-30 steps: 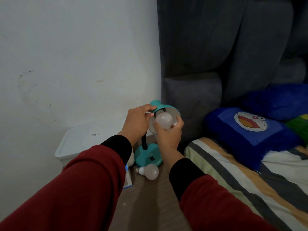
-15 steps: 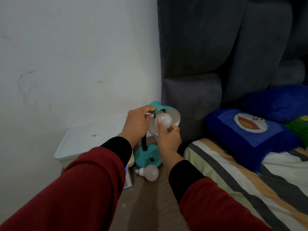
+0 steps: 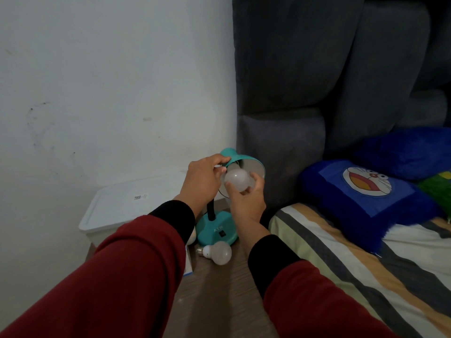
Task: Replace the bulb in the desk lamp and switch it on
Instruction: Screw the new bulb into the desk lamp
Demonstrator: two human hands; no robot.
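Head view, lamp: the teal desk lamp (image 3: 217, 230) is stood at the far edge of the desk (image 3: 219, 296), against the wall; its shade (image 3: 246, 163) is tilted up toward the camera.
Head view, left hand: the left hand (image 3: 203, 178) is closed on the shade's near rim, thumb on top, so the shade is steadied.
Head view, right hand: the right hand (image 3: 246, 198) is cupped under the bulb (image 3: 237, 179), which is pinched between thumb and fingers at the mouth of the shade.
Head view, bulb position: the bulb's base is hidden inside the shade, so how far it is seated cannot be told.
Head view, change: compared with half a second ago, the grip is shifted from the bulb's front to its underside, and a second ago it was held from the side; the bulb is judged to be being turned in the socket.
Head view, spare bulb: a second bulb (image 3: 216, 252) is laid on its side on the desk just in front of the lamp base, probably the old one.
Head view, switch: the switch (image 3: 221, 234) on the base is untouched; no light is seen in the shade.
Meaning for the task: screwing-in is judged under way; switching on is not yet done.
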